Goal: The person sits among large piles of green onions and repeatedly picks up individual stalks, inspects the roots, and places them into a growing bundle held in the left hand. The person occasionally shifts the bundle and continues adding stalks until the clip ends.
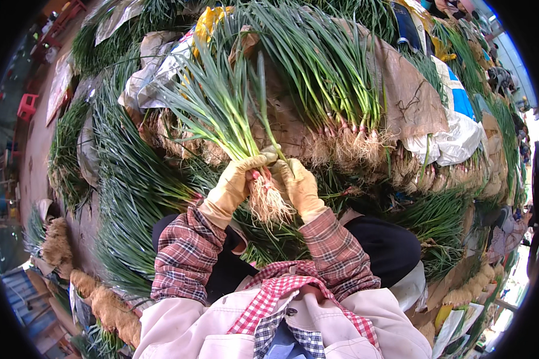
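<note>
My left hand (233, 184), in a pale yellow rubber glove, is closed round a bunch of green leafy stalks (233, 125) with pinkish bases. Their pale stringy roots (269, 202) hang down between my hands. Just right of the bunch, my right hand (297, 181), gloved alike, pinches the lower end of a single green leaf or stalk (264, 107) that points away from me. A row of similar rooted plants (341, 89) lies ahead on brown sacking, roots towards me.
Loose green plants (130, 197) are heaped at the left, and more (435, 224) at the right. Brown sacking (404, 85) and a white plastic sack (458, 139) lie ahead right. A red plastic stool (27, 107) stands far left. Another person's checked sleeve (505, 238) shows at the far right.
</note>
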### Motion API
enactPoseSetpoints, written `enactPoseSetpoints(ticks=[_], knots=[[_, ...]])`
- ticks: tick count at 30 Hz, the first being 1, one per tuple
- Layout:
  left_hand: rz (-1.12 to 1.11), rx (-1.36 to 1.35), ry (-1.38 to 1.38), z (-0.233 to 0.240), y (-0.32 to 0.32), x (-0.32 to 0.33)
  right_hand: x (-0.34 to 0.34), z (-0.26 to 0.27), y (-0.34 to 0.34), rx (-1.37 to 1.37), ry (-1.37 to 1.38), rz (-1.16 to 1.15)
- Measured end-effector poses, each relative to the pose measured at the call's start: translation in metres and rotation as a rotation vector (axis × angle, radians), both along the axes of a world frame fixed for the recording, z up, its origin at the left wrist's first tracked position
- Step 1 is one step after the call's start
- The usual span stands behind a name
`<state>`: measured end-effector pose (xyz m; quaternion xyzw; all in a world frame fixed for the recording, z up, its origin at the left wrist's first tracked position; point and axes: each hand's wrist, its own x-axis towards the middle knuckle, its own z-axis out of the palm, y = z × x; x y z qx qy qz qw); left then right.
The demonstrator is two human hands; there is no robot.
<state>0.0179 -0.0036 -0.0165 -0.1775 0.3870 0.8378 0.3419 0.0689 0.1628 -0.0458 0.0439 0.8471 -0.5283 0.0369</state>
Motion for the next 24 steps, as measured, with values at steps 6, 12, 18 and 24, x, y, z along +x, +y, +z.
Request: enactPoseSetpoints(ticks=[6,12,18,24], knots=[[-0.037,-0.089,0.115,-0.001,0.008,0.016,0.03,-0.056,-0.006,0.95,0.435,0.131],[0.166,0.561,0.16,0.012,-0.008,0.001,0.074,-0.085,0.032,0.701,-0.25,0.582],[0.146,0.803,0.046,0.019,0.002,0.021,-0.076,-0.019,-0.007,-1.189,-0.233,0.198],[0.15,0.75,-0.005,0.009,-0.001,0.022,-0.111,-0.013,-0.05,-1.129,-0.24,0.011]])
